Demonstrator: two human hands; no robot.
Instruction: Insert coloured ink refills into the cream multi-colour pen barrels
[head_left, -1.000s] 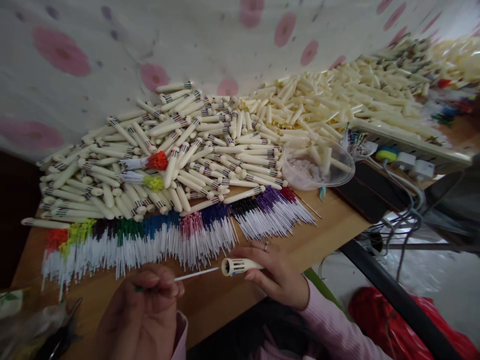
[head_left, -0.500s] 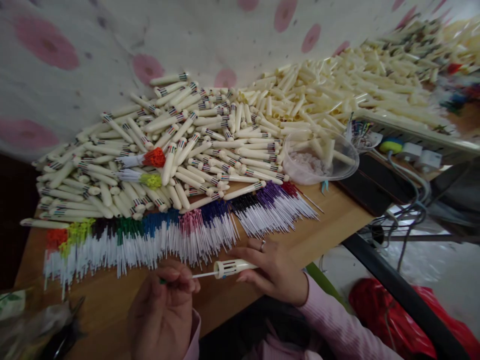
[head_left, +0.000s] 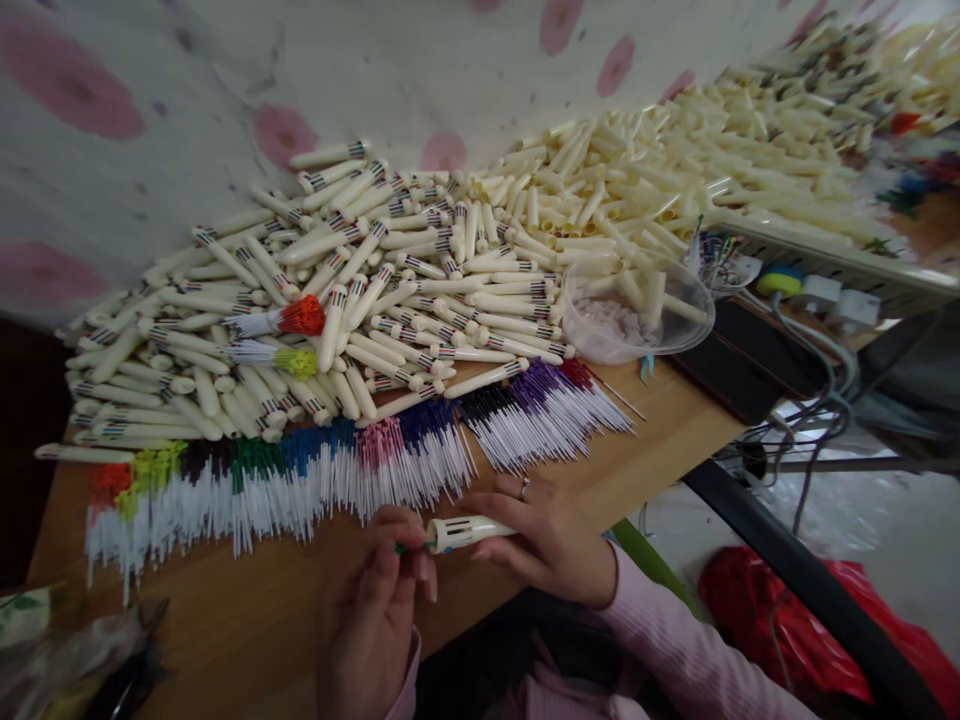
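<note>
**Refill meets barrel at the lower centre**

I see my right hand (head_left: 551, 545) at the lower centre of the frame, its fingers closed around a cream barrel (head_left: 469, 531) that lies level, open end pointing left. My left hand (head_left: 379, 610) comes up from the bottom edge, fingers pinched on a green-tipped refill (head_left: 409, 547) right at the barrel's mouth; most of the refill is hidden, so I cannot tell how deep it sits. Both hands hover just above the wooden counter (head_left: 247, 630).

Just above the hands, a row of refills (head_left: 300, 480) sorted by colour runs across the counter from left to centre right. Behind it, a heap of banded barrels (head_left: 337, 290) fills the middle left, and plain cream tubes (head_left: 675, 190) pile toward the upper right. A clear bowl (head_left: 637, 320) stands at centre right, beside a dark phone (head_left: 750, 365).
</note>
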